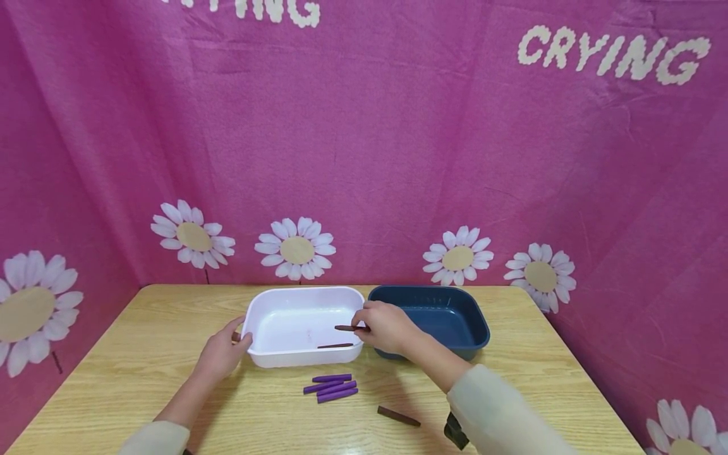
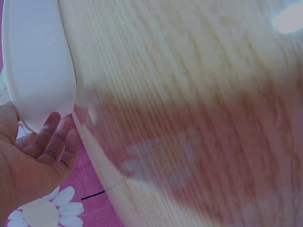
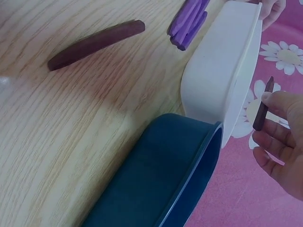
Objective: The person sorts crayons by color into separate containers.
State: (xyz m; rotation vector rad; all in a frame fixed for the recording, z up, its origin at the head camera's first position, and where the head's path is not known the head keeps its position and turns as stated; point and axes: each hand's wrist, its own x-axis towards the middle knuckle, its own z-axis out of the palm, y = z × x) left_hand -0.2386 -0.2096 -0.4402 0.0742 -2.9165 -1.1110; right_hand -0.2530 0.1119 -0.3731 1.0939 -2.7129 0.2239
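My right hand (image 1: 388, 326) pinches a brown crayon (image 3: 263, 105) between thumb and fingers, above the right end of a white basin (image 1: 307, 359). Another brown crayon (image 1: 335, 345) lies inside that basin, near its front wall. With thumb and fingers, my left hand (image 1: 222, 351) holds the left end of the basin; in the left wrist view its fingers (image 2: 45, 137) are bent against the outer wall. Several purple crayons (image 1: 337, 395) lie together on the table in front of the basin. One more brown crayon (image 1: 399, 416) rests on the table to their right.
A dark blue basin (image 1: 483, 341) stands to the right of the white one, close beside it, partly behind my right forearm. Both are on a wooden table (image 1: 142, 341). A pink cloth (image 1: 375, 158) with daisies and lettering hangs behind and around the sides.
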